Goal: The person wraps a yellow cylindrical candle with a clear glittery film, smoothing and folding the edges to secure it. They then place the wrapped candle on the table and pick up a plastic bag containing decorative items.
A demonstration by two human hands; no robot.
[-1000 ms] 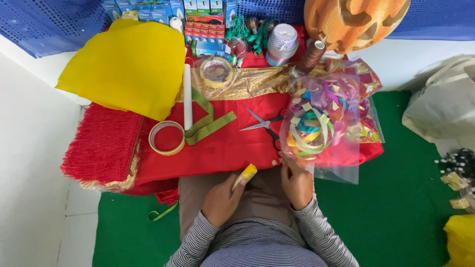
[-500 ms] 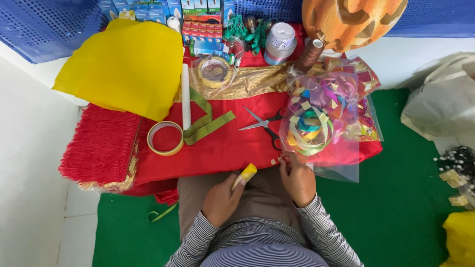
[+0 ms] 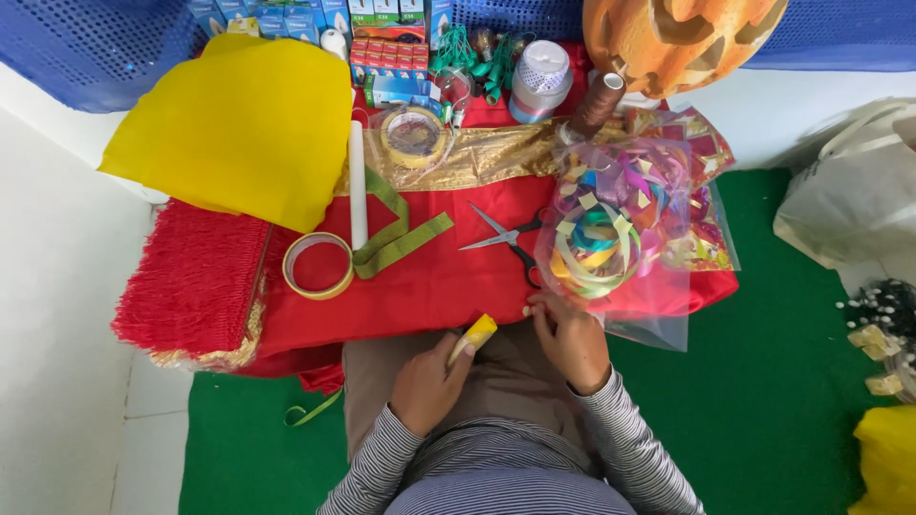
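Gripping a small yellow tube (glue, by the look of it), the left hand has its fingers closed around the lower end, the tip pointing up and away from the lap. Just beside it, the right hand rests with fingers half-curled and empty, their tips touching the near edge of the red cloth and the corner of the clear bag of ribbons. Squeezing the tube while it tilts that way could, I judge, smear the cloth. Beyond the right fingertips lie the scissors, blades parted; a blind reach forward might catch them. Farther from the left fingers sit a tape ring and a green strip. A snagged bag could drag ribbons off the bench.
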